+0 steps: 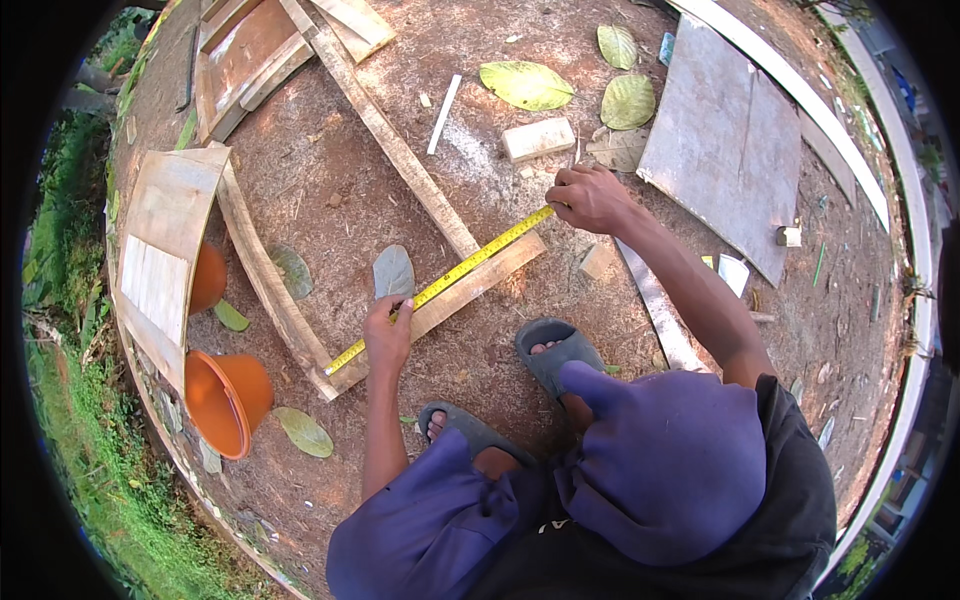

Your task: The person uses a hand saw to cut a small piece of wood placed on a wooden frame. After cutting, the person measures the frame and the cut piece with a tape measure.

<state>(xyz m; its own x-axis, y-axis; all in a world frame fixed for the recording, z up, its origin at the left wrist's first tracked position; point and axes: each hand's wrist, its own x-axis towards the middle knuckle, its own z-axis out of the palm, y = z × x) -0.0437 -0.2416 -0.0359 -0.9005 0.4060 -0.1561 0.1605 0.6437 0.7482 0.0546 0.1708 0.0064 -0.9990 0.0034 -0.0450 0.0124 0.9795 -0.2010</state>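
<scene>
A yellow tape measure is stretched slantwise along a short wooden board. My right hand is closed around its upper right end; the fingers hide whether a case is there. With the thumb on the blade, my left hand grips the tape and covers part of the board. Past this hand, the blade's free end lies near the corner where the board meets a long left rail. A second long rail reaches the board close to its right part.
Two orange pots and a leaning plywood sheet stand at left. A wooden block, a white strip and large leaves lie ahead. A grey panel rests at right. My sandalled feet are close to the board.
</scene>
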